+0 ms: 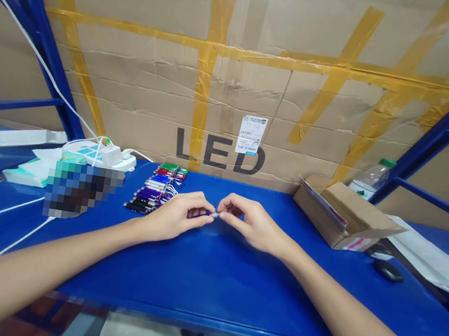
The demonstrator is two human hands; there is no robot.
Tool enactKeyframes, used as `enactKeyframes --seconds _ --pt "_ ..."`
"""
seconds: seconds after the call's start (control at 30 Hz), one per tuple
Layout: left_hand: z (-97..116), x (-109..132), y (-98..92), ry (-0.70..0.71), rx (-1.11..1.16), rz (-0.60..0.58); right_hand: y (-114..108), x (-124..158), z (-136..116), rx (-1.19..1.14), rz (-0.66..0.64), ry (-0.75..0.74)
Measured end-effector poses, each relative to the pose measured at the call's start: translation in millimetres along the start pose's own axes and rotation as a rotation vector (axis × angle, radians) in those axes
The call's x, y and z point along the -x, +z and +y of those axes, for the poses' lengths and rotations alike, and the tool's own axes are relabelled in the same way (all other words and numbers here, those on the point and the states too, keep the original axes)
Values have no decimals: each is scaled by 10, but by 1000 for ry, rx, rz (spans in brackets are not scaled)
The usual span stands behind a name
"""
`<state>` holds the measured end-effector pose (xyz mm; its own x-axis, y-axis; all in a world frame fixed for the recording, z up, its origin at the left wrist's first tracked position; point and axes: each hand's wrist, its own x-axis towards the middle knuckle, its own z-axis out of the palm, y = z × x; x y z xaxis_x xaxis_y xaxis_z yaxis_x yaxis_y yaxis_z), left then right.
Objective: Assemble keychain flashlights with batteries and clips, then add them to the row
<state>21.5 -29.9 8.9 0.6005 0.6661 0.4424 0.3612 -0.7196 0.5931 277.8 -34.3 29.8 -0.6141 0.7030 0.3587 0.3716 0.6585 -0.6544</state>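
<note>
Over the middle of the blue table, both hands pinch a small, slim purple-and-silver metal tube [214, 214] between fingertips. My left hand [177, 214] is closed on its purple end, most of which its fingers hide. My right hand [252, 221] is closed at the silver end, with thumb and forefinger together. Just beyond my left hand lies a column of slim pen-like metal tubes [154, 194], grouped by colour: green, red, blue, silver, purple and black. Some have silver ends and small loops. Whether they are pens or small torches I cannot tell.
An open cardboard box [340, 215] stands at right, near a black computer mouse [388, 270] and a green-capped bottle [372, 177]. At left are a white power strip [123, 161], cables and a blurred-out object [79, 193]. A large carton [156, 83] walls off the back.
</note>
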Motion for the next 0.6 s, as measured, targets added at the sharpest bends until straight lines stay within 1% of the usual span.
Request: enactKeyframes --seconds 0.27,0.47,0.6 --pt "-33 -4 -3 27 -46 7 24 -17 4 -42 17 88" --pt "-11 3 -6 57 -99 41 19 -10 -4 -26 1 140" --pt "2 7 -16 71 -131 22 10 -7 -12 55 -28 96"
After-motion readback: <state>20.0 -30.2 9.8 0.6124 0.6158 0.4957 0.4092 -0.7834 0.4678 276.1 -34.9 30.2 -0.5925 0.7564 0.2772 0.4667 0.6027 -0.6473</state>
